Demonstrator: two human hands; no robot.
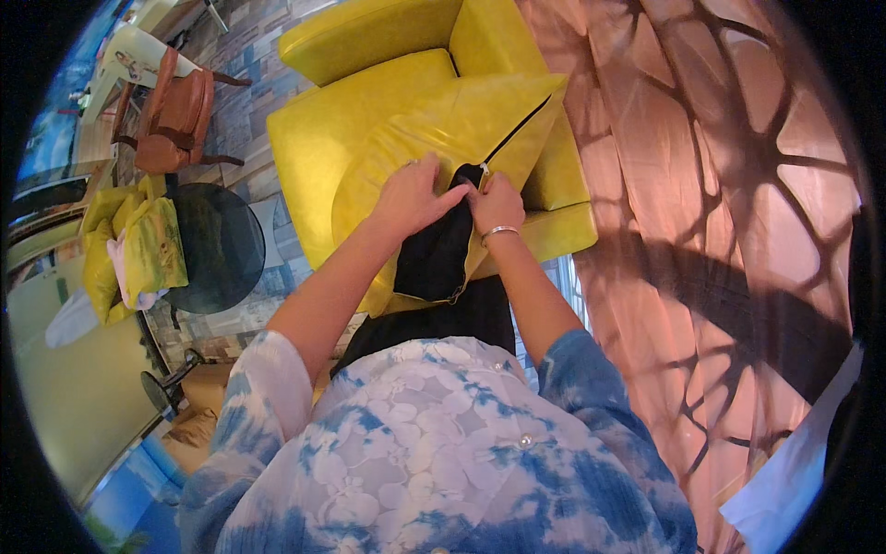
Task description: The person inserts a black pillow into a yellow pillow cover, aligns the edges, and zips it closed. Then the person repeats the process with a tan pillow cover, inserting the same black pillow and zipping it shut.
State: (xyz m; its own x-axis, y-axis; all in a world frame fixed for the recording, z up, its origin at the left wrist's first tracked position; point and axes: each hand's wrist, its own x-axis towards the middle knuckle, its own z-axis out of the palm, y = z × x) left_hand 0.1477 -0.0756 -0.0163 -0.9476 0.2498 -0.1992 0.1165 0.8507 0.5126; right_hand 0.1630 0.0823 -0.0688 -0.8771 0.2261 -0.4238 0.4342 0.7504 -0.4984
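Note:
A yellow leather-like cushion cover [408,145] lies before me on the seat of a yellow armchair [311,138]. Its long side zipper [522,129] is undone along the near part, where black inner fabric [443,253] shows. The zipper slider [484,168] sits at the far end of this gap. My left hand [415,194] holds the cover by the gap, fingers spread over the top and thumb at the black fabric. My right hand [500,204], with a bracelet at the wrist, pinches the zipper edge just below the slider. Its fingertips are partly hidden.
A sheer pinkish curtain [644,173] with dark branching shadows hangs close on the right. To the left are a round dark table [218,246], a brown wooden-legged chair [176,121] and another yellow seat with a yellow bag [156,253]. The floor [239,138] has a patchwork plank pattern.

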